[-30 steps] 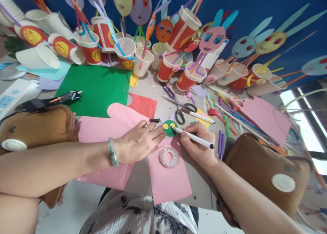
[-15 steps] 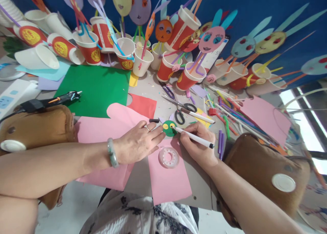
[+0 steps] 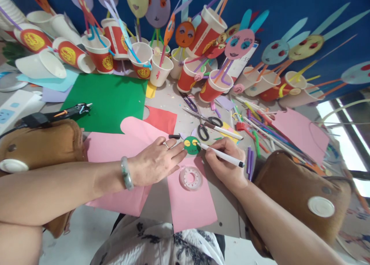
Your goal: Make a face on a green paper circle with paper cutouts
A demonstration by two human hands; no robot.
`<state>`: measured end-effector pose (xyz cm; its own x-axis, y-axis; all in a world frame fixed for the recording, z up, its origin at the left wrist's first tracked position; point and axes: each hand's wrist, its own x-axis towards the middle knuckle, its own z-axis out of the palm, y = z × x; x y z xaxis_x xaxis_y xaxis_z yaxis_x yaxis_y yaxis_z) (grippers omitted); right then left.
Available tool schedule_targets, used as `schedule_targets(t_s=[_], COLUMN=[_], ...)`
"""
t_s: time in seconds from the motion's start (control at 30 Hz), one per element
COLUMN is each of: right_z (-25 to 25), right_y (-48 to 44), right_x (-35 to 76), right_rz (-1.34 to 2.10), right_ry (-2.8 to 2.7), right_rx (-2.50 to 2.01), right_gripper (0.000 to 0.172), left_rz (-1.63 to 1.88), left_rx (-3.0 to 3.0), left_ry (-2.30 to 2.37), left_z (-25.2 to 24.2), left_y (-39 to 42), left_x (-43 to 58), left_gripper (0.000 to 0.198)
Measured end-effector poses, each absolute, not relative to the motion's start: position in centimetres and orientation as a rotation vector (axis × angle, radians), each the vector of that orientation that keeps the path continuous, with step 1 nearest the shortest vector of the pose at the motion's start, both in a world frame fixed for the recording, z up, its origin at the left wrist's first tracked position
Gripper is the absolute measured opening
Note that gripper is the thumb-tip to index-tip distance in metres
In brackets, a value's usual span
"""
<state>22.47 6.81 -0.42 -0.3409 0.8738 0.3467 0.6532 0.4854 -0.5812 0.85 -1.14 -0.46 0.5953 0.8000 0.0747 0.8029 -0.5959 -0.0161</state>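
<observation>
A round green paper face (image 3: 191, 149) with two yellow eyes and a drawn mouth lies flat on the table. My left hand (image 3: 158, 161) is spread open, its fingertips at the left edge of the face. In my right hand (image 3: 228, 163) is a white marker (image 3: 222, 154), pinched near its tip, which meets the right yellow eye. Dark lines show across both eyes. A black marker cap (image 3: 174, 136) lies just beyond my left fingers. Below the face, a clear roll of tape (image 3: 191, 178) rests on a pink paper strip (image 3: 194, 215).
Scissors (image 3: 203, 132) and a second marker (image 3: 228, 132) lie behind the face. Pink paper (image 3: 115, 157) and green paper (image 3: 106, 99) spread to the left. Paper cups (image 3: 162, 70) bearing paper faces line the back. Pipe cleaners (image 3: 256, 141) lie right, between brown bags (image 3: 300, 199) (image 3: 43, 147).
The marker tip has slid slightly right across the right yellow eye, where a dark line now shows. My right hand has shifted a little with it; the left hand stays put.
</observation>
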Motion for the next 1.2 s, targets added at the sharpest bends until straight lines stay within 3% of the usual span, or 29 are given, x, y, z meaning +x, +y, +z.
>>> schedule_targets(t_s=[0.7,1.2], right_z=[-0.14,-0.82], right_y=[6.86,6.56], right_x=[22.58,22.86], right_rz=[0.482,0.501], right_ry=[-2.112,-2.06], right_rx=[-1.267,-1.011], right_gripper=[0.011,0.007], left_rz=[-0.107,-0.117], left_rx=[-2.768,-2.742], left_ry=[-1.392,-1.396], left_z=[-0.46,-0.47], left_y=[-1.13,-1.06], left_x=[0.83,0.86], left_gripper=[0.038,0.035])
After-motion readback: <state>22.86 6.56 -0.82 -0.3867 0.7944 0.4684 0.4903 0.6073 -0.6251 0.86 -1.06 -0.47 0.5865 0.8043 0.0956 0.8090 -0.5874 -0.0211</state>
